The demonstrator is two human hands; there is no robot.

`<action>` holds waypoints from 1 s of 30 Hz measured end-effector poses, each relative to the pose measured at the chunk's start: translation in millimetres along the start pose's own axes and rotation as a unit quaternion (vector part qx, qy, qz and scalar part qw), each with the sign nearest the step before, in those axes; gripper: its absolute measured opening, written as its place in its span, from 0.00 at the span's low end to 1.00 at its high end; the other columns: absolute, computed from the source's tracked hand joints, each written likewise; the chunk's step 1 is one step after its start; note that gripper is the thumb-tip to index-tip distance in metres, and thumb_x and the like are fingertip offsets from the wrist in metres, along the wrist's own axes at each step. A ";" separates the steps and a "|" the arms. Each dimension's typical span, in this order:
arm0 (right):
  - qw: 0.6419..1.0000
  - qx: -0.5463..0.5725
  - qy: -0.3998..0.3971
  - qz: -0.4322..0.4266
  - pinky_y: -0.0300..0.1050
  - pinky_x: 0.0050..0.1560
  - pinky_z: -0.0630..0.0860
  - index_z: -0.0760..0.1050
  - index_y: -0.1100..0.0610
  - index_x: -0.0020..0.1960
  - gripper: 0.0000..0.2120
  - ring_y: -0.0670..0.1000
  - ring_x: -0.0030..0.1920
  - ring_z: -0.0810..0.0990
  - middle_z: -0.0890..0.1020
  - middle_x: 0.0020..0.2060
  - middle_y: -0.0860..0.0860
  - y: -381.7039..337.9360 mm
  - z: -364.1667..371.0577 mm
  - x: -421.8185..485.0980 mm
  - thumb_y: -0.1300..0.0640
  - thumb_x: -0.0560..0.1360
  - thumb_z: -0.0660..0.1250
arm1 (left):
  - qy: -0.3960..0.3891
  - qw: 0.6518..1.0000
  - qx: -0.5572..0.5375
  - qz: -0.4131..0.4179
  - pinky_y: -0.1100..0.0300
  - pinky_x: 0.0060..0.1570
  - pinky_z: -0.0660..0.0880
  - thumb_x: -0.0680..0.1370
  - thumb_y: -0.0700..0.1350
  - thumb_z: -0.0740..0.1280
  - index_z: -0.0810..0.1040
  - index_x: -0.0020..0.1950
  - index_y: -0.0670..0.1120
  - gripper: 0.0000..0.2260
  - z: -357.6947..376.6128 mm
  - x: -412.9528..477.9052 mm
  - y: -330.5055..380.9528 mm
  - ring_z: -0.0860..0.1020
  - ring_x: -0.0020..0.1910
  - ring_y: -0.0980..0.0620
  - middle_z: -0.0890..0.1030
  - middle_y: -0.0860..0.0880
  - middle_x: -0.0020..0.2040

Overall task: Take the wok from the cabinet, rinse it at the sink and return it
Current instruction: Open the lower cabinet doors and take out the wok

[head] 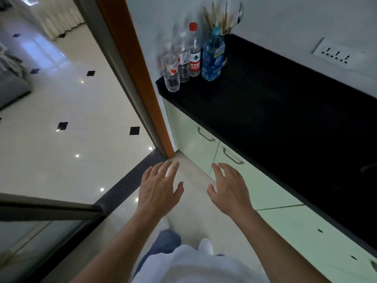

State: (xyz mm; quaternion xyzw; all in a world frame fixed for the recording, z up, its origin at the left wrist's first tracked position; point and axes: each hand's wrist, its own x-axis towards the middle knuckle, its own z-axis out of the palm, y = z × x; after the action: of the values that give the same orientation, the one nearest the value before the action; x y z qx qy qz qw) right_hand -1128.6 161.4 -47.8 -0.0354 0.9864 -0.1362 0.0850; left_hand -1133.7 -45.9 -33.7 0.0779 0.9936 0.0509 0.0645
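Pale green cabinet doors (193,137) run under a black countertop (285,111) on the right, all closed. Two metal handles show: one on the far door (206,135) and one on the nearer door (233,156). My left hand (158,189) is stretched out over the floor with fingers spread and holds nothing. My right hand (229,186) is also spread and empty, just below and in front of the nearer door's handle, not touching it. No wok and no sink are in view.
Several plastic bottles (194,53) and a utensil holder (225,27) stand at the counter's far corner. A wall socket (336,55) sits above the counter. An orange-brown door frame (140,78) and a glass sliding door (40,227) bound the doorway at left.
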 end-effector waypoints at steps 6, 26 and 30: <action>0.994 0.005 0.018 0.104 0.56 0.61 0.77 0.74 0.60 0.68 0.29 0.60 0.61 0.80 0.80 0.63 0.59 13.2 12.4 48.5 0.50 0.70 0.72 | -0.032 0.995 -0.002 0.093 0.44 0.71 0.67 0.78 0.62 0.61 0.66 0.75 0.52 0.28 8.6 88.0 -23.1 0.71 0.72 0.45 0.72 0.49 0.74; 0.918 0.075 -0.003 0.390 0.53 0.72 0.67 0.65 0.55 0.76 0.31 0.57 0.71 0.71 0.71 0.73 0.54 -1.4 61.2 138.4 0.48 0.76 0.67 | -0.160 0.905 0.045 0.391 0.49 0.74 0.61 0.78 0.57 0.60 0.60 0.78 0.49 0.29 64.3 281.7 -27.9 0.62 0.77 0.46 0.64 0.46 0.78; 0.905 0.115 -0.009 0.409 0.52 0.77 0.59 0.56 0.53 0.79 0.33 0.54 0.77 0.62 0.64 0.77 0.53 6.8 81.3 162.1 0.48 0.78 0.64 | -0.169 0.902 0.054 0.394 0.49 0.72 0.63 0.77 0.56 0.61 0.61 0.77 0.49 0.30 90.7 296.1 -17.9 0.63 0.76 0.46 0.63 0.46 0.78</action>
State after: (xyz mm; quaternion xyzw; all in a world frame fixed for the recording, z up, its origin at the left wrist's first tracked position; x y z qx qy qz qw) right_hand -1273.8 131.5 -152.4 0.3796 0.8909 -0.2021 0.1460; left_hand -1414.1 -7.3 -160.7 0.4739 0.8572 0.0042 0.2017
